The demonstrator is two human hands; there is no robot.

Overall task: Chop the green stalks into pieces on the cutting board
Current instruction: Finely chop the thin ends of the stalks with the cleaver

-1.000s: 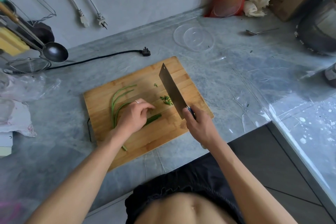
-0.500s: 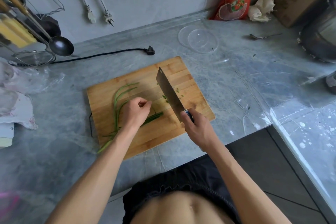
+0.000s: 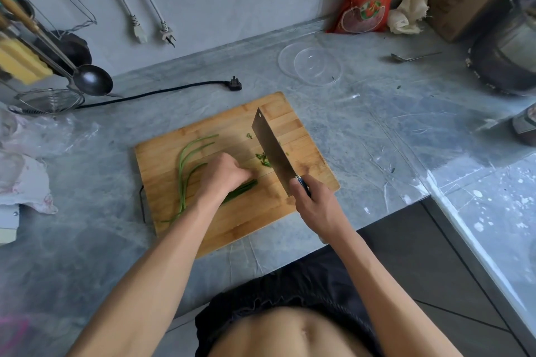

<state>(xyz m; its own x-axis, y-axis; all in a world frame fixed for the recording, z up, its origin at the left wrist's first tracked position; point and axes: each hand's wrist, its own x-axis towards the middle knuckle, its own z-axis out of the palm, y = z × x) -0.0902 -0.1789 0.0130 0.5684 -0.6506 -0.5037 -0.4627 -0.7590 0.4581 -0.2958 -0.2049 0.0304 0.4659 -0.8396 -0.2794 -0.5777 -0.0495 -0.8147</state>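
Note:
A wooden cutting board [image 3: 261, 220] lies on the grey counter. Long green stalks [image 3: 185, 174] curve across its left half, their cut ends pointing right. My left hand [image 3: 223, 174] holds the stalks down with curled fingers near those ends. My right hand [image 3: 314, 206] grips the handle of a cleaver [image 3: 272, 151], whose blade stands edge-down on the board just right of my left hand. A small heap of chopped green pieces [image 3: 263, 160] lies against the blade's left face.
A clear plastic lid [image 3: 311, 65] and a spoon [image 3: 412, 57] lie behind the board. A black plug and cord [image 3: 235, 84] run at back left. A ladle [image 3: 92, 82], a strainer and a crumpled bag sit at left. A dark pot [image 3: 504, 52] stands at right.
The cleaver has shifted slightly right along the board, uncovering the chopped pieces at its left. My left hand still holds the stalks, and the camera view has drifted a little.

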